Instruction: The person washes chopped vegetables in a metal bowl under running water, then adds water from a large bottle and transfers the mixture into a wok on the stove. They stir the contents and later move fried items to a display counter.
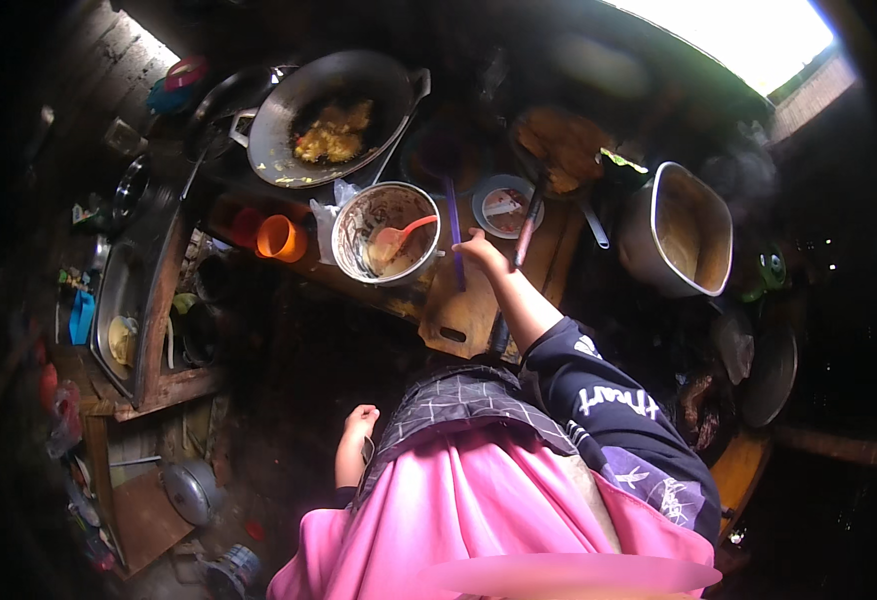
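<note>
My right hand [481,251] reaches over the wooden board [476,326] with a finger and thumb spread. Its thumb tip overlaps the long purple handle [454,225] of a utensil whose head lies in shadow; whether they touch is unclear. Left of it is a smeared white pot [342,255] with an orange-red ladle [393,241] inside. Behind, a big wok [277,146] holds golden frying food [337,135] in dark oil. Close to the right hand sits a bowl [481,201] of reddish contents. My left hand [361,421] hangs at my side, fingers curled, nothing visible in it.
An orange cup [281,238] stands left of the pot. A dark-handled utensil [530,229] lies beside the bowl, near a container of brown food [562,146]. Farther right is a deep metal pot [690,225]. A metal sink or tray [120,300] is at left.
</note>
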A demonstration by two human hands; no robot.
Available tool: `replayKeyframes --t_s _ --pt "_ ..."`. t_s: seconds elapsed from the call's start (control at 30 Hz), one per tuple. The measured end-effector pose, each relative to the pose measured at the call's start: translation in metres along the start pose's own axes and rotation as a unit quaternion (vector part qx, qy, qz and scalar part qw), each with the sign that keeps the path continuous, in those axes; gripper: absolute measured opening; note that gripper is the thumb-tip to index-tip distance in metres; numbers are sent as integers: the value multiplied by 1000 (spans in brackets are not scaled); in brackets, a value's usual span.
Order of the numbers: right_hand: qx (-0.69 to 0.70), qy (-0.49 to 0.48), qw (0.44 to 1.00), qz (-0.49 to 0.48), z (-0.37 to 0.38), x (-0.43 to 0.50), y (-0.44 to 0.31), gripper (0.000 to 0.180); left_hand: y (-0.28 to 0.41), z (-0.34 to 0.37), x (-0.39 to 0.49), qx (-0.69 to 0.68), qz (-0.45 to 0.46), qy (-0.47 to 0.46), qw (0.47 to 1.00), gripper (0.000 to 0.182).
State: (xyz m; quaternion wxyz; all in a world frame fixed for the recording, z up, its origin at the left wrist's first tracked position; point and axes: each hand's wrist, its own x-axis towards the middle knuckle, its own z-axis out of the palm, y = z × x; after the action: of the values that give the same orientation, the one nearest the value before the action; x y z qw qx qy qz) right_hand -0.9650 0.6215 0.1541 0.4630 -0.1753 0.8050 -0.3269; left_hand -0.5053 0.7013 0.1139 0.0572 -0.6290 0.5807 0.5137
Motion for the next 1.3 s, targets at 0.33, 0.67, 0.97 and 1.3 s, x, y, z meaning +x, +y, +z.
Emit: replayKeyframes --t_s 0.33,0.67,0.97,1.3 --pt "336 -56 928 -152 -7 -70 -43 30 -22 1 7 26 -10 13 1000 26" --pt "65 267 922 -274 -193 -296 20 47 22 26 -13 64 44 -94 993 22" --pt "-392 250 883 -64 -389 -338 78 33 24 52 39 161 13 -66 985 22" --pt "-587 59 801 97 -414 -258 73 26 8 92 14 132 37 -79 987 24"
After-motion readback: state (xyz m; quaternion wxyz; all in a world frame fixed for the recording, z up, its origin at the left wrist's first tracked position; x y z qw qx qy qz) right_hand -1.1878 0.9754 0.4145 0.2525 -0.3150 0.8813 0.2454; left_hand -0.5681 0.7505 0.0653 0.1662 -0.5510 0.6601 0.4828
